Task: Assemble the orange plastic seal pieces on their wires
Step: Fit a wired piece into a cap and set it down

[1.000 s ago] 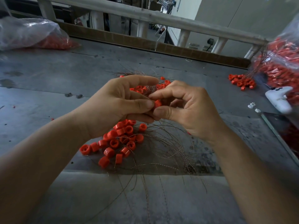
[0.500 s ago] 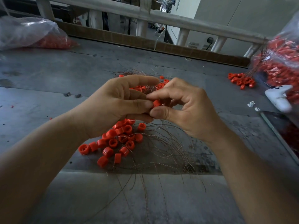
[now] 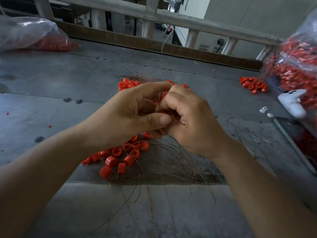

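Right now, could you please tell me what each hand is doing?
Left hand: closed, pinching the orange seal piece.
Right hand: closed, fingers curled round the same piece.

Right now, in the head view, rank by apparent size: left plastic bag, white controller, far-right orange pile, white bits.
1. left plastic bag, largest.
2. white controller and far-right orange pile: look alike, unranked.
3. white bits, smallest.

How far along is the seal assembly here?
Looks done: the wired pile far right, beside the full bag. In hand: left hand and right hand grip one orange piece between them. Left: many loose pieces and bare wires lie below the hands, so much remains.
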### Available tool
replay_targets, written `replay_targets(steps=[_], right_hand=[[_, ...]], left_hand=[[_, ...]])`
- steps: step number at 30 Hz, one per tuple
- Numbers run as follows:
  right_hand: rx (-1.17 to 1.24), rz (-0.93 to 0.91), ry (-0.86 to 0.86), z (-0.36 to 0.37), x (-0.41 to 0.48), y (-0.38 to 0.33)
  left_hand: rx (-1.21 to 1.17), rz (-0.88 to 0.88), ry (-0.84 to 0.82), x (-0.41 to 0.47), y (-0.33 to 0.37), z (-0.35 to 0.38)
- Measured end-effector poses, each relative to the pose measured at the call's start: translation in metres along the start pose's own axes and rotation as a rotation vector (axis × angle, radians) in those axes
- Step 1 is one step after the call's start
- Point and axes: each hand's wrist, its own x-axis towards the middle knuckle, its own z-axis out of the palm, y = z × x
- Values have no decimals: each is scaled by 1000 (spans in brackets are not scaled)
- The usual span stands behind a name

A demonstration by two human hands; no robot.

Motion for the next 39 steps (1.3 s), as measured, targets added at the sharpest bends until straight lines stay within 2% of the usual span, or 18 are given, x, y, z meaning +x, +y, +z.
replay_targets(steps=[10, 14, 18, 21, 24, 30, 35, 37, 39], right_hand=[[93, 70, 6, -3, 0, -2], [221, 113, -30, -4, 0, -2], [463, 261, -37, -11, 2, 2], [488, 285, -109, -9, 1, 2], [487, 309, -79, -11, 0, 3], [300, 286, -69, -24, 1, 12], [158, 353, -313, -13, -1, 18], [124, 359, -388, -7, -1, 19], [96, 363, -442, -3, -2, 20]], left_hand=[[-145, -56, 23, 0, 1, -1], [-76, -78, 98, 2, -1, -9], [-291, -48, 132, 4, 1, -15], [-395, 2, 162, 4, 4, -19], [-367, 35, 169, 3, 7, -24], [-171, -23, 253, 2, 10, -44], [443, -242, 129, -1, 2, -48], [569, -318, 103, 1, -3, -47], [592, -365, 70, 1, -6, -46]])
